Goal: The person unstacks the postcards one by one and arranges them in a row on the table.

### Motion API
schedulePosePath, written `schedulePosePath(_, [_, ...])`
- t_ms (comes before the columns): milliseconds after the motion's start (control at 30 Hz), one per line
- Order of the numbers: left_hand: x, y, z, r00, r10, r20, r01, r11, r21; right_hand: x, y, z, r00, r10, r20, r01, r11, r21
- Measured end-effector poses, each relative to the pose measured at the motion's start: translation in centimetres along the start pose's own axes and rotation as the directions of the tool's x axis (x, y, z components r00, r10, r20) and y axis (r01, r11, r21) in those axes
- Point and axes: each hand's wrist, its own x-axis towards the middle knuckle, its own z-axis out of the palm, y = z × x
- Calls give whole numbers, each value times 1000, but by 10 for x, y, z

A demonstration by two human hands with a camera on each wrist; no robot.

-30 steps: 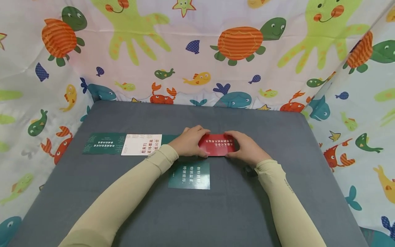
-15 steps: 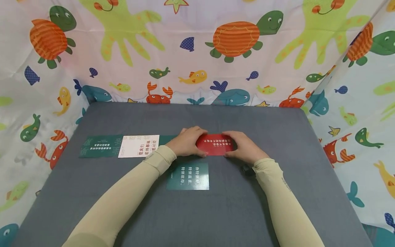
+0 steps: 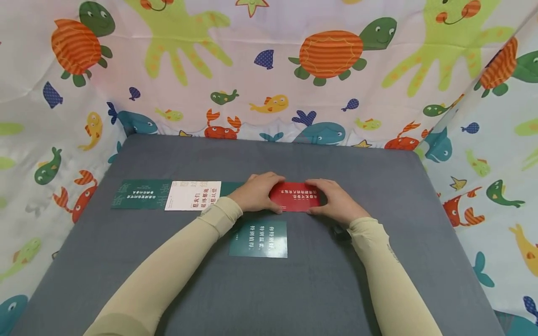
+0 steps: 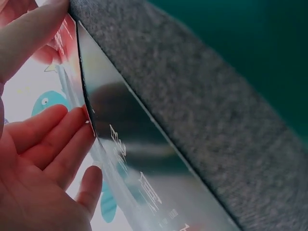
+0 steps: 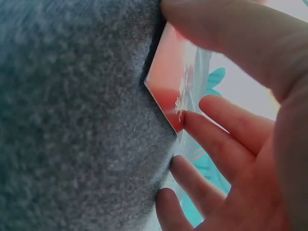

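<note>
A red card (image 3: 295, 197) with white lettering lies between my two hands on the grey tabletop. My left hand (image 3: 258, 192) grips its left end, thumb at the near edge and fingers at the far edge. At the opposite end my right hand (image 3: 337, 200) holds it in the same way, as the card's corner (image 5: 166, 86) shows in the right wrist view. Left of it runs a row: a green card (image 3: 231, 187) partly hidden by the left hand, a white card (image 3: 191, 196) and another green card (image 3: 140, 195).
Nearer the body lies one more green card (image 3: 260, 239), just below the left hand. A small dark object (image 3: 339, 233) shows beside the right wrist. Cloth printed with sea animals (image 3: 185, 107) rises behind and at both sides of the grey tabletop (image 3: 269, 298).
The head view shifts slightly to and fro. Both hands stay at the ends of the red card, and the cards keep their places.
</note>
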Motion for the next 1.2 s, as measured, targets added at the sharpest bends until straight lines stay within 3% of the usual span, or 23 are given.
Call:
schedulePosePath(133, [-15, 7, -7, 999, 21, -45, -22, 1000, -12, -7, -11, 3, 998, -35, -61, 34, 999, -20])
schedulePosePath(300, [-62, 18, -27, 993, 63, -104, -66, 998, -24, -26, -46, 16, 981, -154, -121, 148, 987, -55])
schedulePosePath(467, [-112, 14, -24, 997, 58, -45, -57, 998, 21, -47, -80, 41, 959, -280, -54, 266, 947, -178])
schedulePosePath(600, [-137, 4, -13, 999, 38, -17, -37, 998, 57, -54, -95, 59, 951, -310, -3, 299, 921, -249])
schedulePosePath(967, [-154, -5, 1, 1000, -19, 17, 16, 991, 136, -55, -103, 82, 952, -298, 65, 303, 904, -301])
schedulePosePath(1200, [-151, -2, 0, 999, -29, -13, 31, 981, 191, -52, -104, 83, 957, -287, 39, 284, 902, -325])
